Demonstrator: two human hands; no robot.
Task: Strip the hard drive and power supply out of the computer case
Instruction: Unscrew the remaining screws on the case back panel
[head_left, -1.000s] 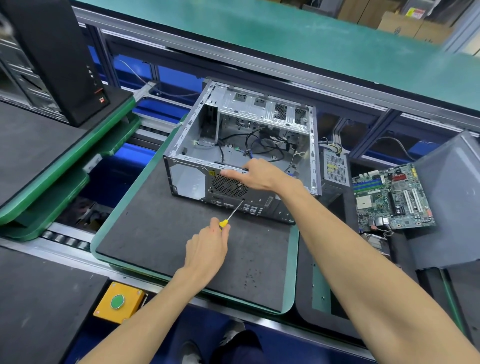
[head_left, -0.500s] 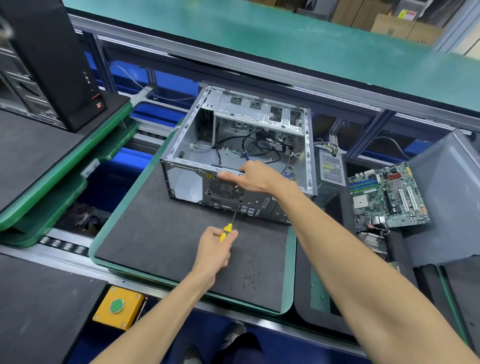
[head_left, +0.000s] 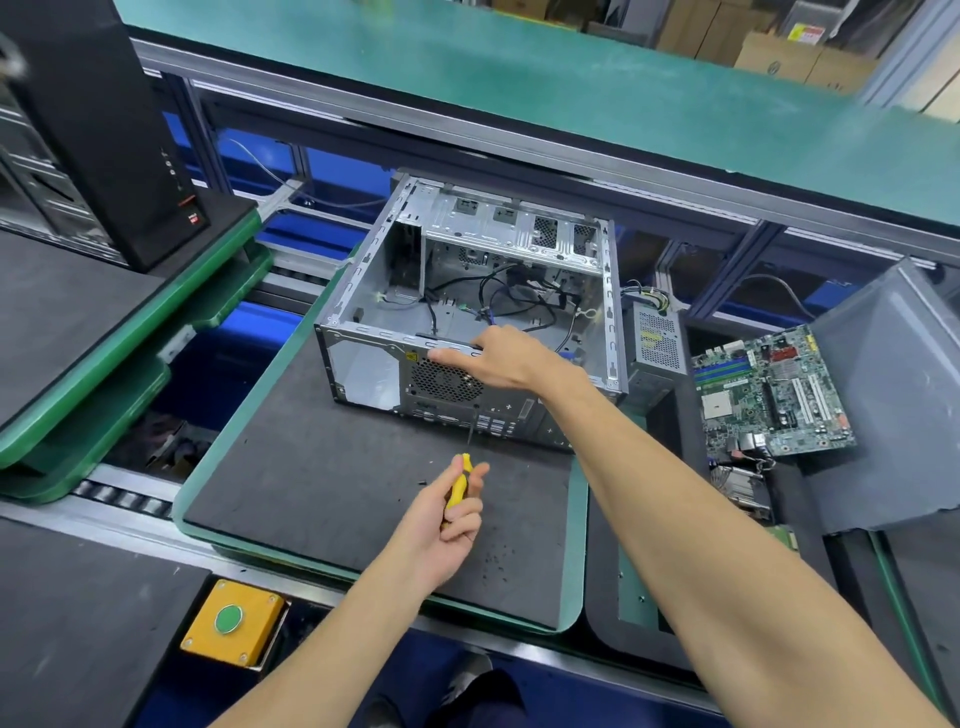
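At the rear panel of the open grey steel computer case (head_left: 470, 317) on the counter, my right hand (head_left: 498, 358) braces its rim while my left hand (head_left: 441, 525) curls round the yellow-handled screwdriver (head_left: 460, 480), which I should keep square in the screw beside the fan grille.

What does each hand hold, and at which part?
The left hand grips the screwdriver by its yellow handle. The right hand rests on the computer case rear top edge.

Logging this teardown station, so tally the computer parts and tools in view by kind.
Opened computer case: 1
Closed black tower: 1
Loose power supply: 1
Motherboard: 1
Yellow-handled screwdriver: 1
Yellow button box: 1
Total: 6
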